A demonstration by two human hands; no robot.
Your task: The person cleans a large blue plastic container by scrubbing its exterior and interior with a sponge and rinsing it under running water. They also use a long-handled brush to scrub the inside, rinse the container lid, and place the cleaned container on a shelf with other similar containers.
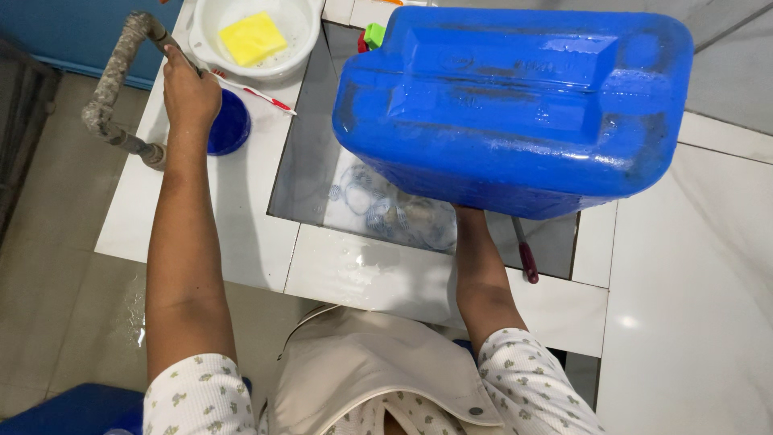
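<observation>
A large wet blue plastic jerrycan [515, 105] is held up over a tiled sink [310, 181], filling the upper right of the view. My right forearm [483, 274] reaches up beneath it; the right hand is hidden under the can. My left hand [189, 93] is stretched to the far left and grips the top of an old crusted water pipe [121, 72] at the counter's edge. Soapy water with bubbles [386, 213] lies in the sink below the can.
A white bowl [298, 48] with a yellow sponge [253, 38] stands at the back. A red-and-white toothbrush [256, 93] and a blue round lid [229, 125] lie by my left hand. A red-handled tool [527, 259] rests in the sink. White tiled counter [241, 225] surrounds it.
</observation>
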